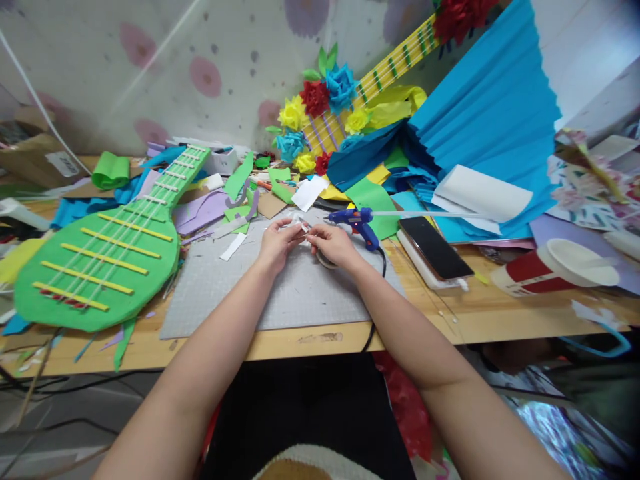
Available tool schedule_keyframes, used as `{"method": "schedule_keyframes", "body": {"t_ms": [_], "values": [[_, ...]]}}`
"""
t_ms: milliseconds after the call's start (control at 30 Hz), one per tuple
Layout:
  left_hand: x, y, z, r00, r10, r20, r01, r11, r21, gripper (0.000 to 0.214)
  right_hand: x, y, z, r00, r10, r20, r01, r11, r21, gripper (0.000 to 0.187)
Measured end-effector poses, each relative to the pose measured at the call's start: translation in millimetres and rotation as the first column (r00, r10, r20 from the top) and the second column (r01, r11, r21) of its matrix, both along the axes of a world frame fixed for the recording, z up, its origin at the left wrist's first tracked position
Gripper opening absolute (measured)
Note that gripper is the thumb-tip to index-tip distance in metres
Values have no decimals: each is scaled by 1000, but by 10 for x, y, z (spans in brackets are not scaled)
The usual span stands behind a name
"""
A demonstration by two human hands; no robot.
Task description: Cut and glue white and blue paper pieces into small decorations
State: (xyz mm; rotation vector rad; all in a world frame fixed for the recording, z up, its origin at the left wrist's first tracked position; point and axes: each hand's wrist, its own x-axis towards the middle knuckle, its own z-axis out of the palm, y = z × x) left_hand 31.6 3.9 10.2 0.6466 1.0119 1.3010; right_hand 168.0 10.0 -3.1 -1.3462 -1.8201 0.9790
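Over the grey cutting mat (220,287), my left hand (280,243) and my right hand (333,245) come together, fingertips almost touching. Both hands are closed in a pinch on a small white piece (303,225), which looks like paper; the fingers cover most of it. Part of a round, ring-like thing (327,261) shows under my right hand, too hidden to name. Just beyond that hand lies a blue glue gun (357,221) with a long clear glue stick in its back. A white paper strip (233,247) rests on the mat left of my left hand.
A green paper lute (100,260) lies at left. Behind the mat are paper scraps (200,210) and a yellow instrument neck (400,63) with paper flowers. To the right are a phone (435,248), a red-and-white cup (555,267) and blue crepe paper (495,113). The glue gun's cord crosses the table edge.
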Motion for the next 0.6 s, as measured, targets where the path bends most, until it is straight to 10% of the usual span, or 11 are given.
{"method": "schedule_keyframes", "body": {"t_ms": [600], "values": [[-8,21,-29,1000,30,7,-30,1000,-1,43,-13,-19,36,980,144,-134,-157,983,-93,23]]}}
